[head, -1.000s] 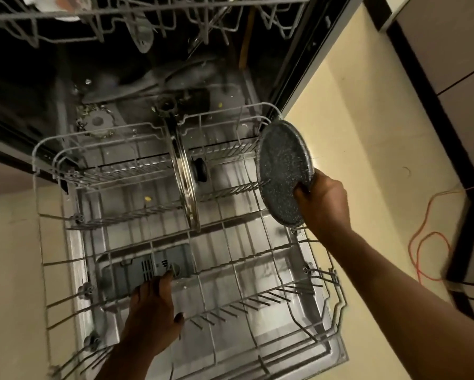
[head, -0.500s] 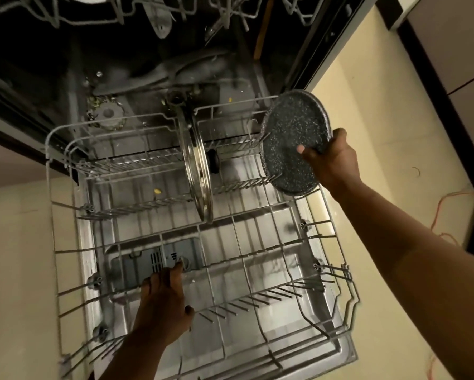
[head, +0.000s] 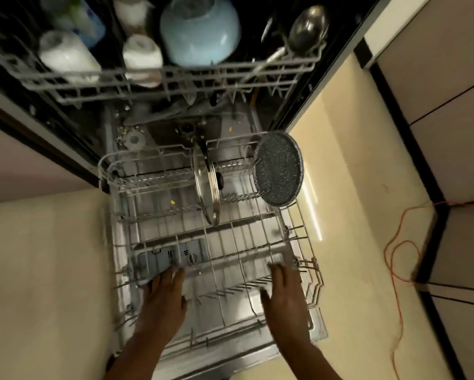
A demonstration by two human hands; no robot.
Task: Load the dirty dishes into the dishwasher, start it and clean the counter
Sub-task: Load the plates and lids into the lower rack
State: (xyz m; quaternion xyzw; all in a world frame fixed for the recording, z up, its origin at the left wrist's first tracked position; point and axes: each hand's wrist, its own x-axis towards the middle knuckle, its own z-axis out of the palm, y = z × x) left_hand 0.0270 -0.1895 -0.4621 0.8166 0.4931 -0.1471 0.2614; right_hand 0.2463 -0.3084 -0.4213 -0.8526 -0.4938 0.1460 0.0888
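The dishwasher's lower rack [head: 159, 215] is pulled out over the open door. A speckled dark plate [head: 278, 171] stands on edge in the rack's far right tines. A glass pot lid [head: 207, 185] stands upright near the middle. My left hand [head: 163, 300] rests on the rack's near left part with fingers extended. My right hand [head: 283, 297] hovers over or touches the rack's near right part, fingers straight and holding nothing. The upper rack [head: 175, 75] holds a blue bowl [head: 200, 31], white cups [head: 68, 54] and a ladle [head: 307, 26].
Beige floor lies on both sides of the door. An orange cable [head: 394, 259] loops on the floor at right, near dark-edged cabinet fronts [head: 449, 78]. A grey detergent compartment [head: 173, 256] shows on the door beneath the rack.
My right hand let go of the speckled plate, which now stands in the rack, and drew back to the rack's near side. The view tilted up, showing the upper rack.
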